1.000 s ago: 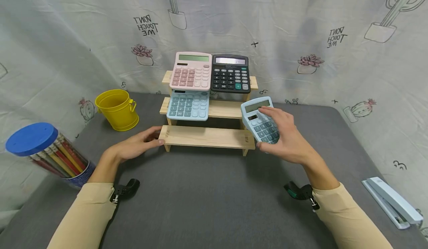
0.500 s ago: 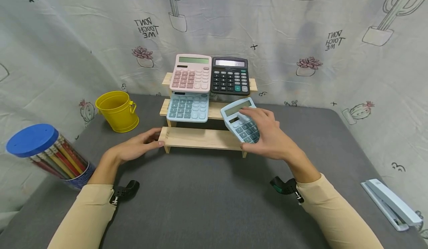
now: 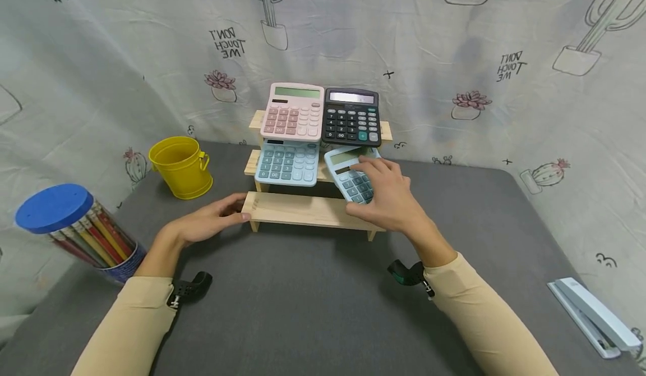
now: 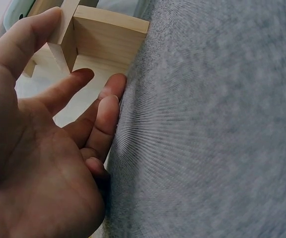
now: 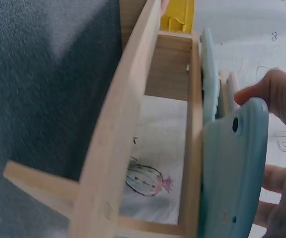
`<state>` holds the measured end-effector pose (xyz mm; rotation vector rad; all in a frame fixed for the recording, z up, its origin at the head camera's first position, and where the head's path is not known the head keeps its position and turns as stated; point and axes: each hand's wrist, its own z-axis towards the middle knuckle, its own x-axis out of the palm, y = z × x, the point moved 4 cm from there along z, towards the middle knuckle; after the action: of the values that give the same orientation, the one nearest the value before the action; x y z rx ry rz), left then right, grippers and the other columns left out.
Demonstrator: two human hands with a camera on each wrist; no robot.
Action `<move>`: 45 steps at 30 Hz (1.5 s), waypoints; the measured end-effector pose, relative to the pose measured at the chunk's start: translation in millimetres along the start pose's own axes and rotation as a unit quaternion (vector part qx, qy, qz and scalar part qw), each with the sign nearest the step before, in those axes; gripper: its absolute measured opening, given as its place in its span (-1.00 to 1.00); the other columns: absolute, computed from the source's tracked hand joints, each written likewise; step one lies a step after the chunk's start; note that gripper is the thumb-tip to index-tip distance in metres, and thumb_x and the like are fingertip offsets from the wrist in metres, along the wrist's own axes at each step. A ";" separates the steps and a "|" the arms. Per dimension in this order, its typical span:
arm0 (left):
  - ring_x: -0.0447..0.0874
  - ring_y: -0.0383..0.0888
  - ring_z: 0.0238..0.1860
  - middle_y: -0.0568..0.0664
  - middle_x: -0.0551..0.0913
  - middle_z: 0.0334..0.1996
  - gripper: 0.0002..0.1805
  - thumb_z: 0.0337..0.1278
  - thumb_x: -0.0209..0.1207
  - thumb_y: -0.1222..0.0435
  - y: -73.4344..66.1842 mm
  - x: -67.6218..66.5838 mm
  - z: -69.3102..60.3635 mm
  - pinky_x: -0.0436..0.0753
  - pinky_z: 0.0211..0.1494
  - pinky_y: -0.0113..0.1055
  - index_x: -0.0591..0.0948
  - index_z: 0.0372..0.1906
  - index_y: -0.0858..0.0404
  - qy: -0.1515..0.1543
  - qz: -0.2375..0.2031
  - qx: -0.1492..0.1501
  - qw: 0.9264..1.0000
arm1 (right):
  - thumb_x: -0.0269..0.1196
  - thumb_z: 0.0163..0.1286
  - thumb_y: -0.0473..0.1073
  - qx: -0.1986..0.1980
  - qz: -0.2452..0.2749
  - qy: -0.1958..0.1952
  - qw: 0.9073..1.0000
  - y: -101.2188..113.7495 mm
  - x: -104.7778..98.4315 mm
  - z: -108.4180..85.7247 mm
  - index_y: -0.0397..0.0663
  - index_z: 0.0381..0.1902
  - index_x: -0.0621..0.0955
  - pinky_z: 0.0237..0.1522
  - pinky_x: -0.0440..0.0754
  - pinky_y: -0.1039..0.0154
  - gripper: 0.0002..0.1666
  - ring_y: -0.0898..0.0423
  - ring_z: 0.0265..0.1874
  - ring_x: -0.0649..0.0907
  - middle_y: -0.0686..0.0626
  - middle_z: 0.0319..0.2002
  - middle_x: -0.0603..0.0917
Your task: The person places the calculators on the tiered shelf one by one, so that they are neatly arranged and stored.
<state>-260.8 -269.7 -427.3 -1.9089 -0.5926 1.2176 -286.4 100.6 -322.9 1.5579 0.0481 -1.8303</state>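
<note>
A three-step wooden stand (image 3: 298, 210) stands mid-table. My left hand (image 3: 209, 221) holds the left end of its lowest shelf; the left wrist view shows the thumb and forefinger (image 4: 86, 75) at the wood. With my right hand (image 3: 383, 193) I grip a light blue calculator (image 3: 348, 177), tilted, in front of the middle shelf's right half. Its back shows in the right wrist view, close to that shelf. Another light blue calculator (image 3: 287, 165) leans on the middle shelf's left half. Above it are a pink calculator (image 3: 292, 112) and a black calculator (image 3: 351, 118).
A yellow bucket (image 3: 181, 168) stands left of the stand. At the left is a blue-lidded tub of pencils (image 3: 93, 235). A light blue stapler (image 3: 593, 317) lies by the right table edge. Patterned white cloth (image 3: 424, 39) hangs behind the grey table (image 3: 313, 303).
My right hand has carried the light blue calculator left, from beside the stand to the middle shelf's right half, below the black one. The left hand has stayed at the stand's end.
</note>
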 end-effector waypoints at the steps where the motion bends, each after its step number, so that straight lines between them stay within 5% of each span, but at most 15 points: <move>1: 0.39 0.14 0.35 0.21 0.40 0.40 -0.17 0.51 0.09 -0.11 -0.2 -0.3 0.2 0.35 0.41 0.15 0.09 0.63 0.17 -0.001 0.000 -0.001 1.000 | 0.35 0.07 0.13 0.003 -0.003 -0.008 1.000 1.3 1.9 0.9 0.09 0.35 0.52 0.07 0.30 -0.40 -0.17 -0.28 0.46 0.23 -0.07 0.51 0.36; 13: 0.36 0.15 0.38 0.23 0.36 0.44 -0.15 0.51 0.09 -0.12 -1.1 -2.0 -2.2 0.31 0.43 0.21 0.06 0.65 0.16 0.004 0.000 -0.008 1.000 | 0.36 0.28 0.38 0.035 -0.034 -0.098 0.994 8.8 16.4 15.9 0.02 0.23 0.65 0.12 0.50 -0.35 -0.24 -0.26 0.37 0.44 -0.11 0.40 0.51; 16: 0.35 0.16 0.39 0.24 0.35 0.45 -0.14 0.50 0.09 -0.13 -1.4 -0.9 -1.8 0.30 0.44 0.22 0.05 0.65 0.16 0.005 0.000 -0.009 1.000 | 0.36 0.30 0.37 0.024 -0.011 -0.053 0.998 3.3 12.7 13.5 -0.03 0.34 0.59 0.30 0.40 -0.34 -0.16 -0.29 0.46 0.34 -0.16 0.47 0.41; 20: 0.35 0.16 0.38 0.24 0.36 0.44 -0.13 0.49 0.09 -0.14 -2.5 -1.3 -0.7 0.31 0.43 0.22 0.05 0.65 0.15 0.004 0.004 -0.011 1.000 | 0.45 0.25 0.29 -0.011 0.020 0.073 0.997 -2.2 -0.1 9.6 -0.06 0.53 0.38 0.48 0.06 -0.39 0.04 -0.38 0.59 0.00 -0.22 0.59 0.16; 23: 0.35 0.16 0.39 0.23 0.35 0.44 -0.13 0.49 0.09 -0.14 -3.0 -2.4 -0.4 0.32 0.43 0.21 0.04 0.65 0.14 0.002 0.005 -0.012 1.000 | 0.54 0.19 0.16 -0.041 0.022 0.105 0.993 -6.4 -9.2 9.9 -0.09 0.52 0.39 0.49 0.05 -0.35 0.05 -0.37 0.57 0.02 -0.21 0.59 0.18; 36: 0.39 0.13 0.35 0.20 0.40 0.40 -0.18 0.50 0.10 -0.12 -1.8 2.0 0.3 0.34 0.40 0.14 0.11 0.63 0.12 -0.001 -0.005 -0.001 1.000 | 0.60 0.10 0.20 -0.046 0.051 -0.055 0.996 -16.1 12.0 21.4 -0.11 0.31 0.61 0.30 0.34 -0.19 -0.10 -0.24 0.32 0.31 -0.18 0.38 0.46; 45: 0.37 0.13 0.36 0.21 0.39 0.42 -0.17 0.49 0.11 -0.12 -3.0 -0.5 -1.8 0.33 0.41 0.17 0.10 0.63 0.12 -0.001 -0.003 -0.005 1.000 | 0.60 0.09 0.19 -0.037 0.055 -0.065 0.996 -16.5 15.9 23.7 -0.10 0.30 0.60 0.29 0.35 -0.18 -0.10 -0.23 0.30 0.32 -0.17 0.37 0.47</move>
<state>-259.3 -268.9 -424.1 -1.9130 -0.6068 1.2148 -315.4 94.0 -337.2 1.3607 -0.0289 -1.8175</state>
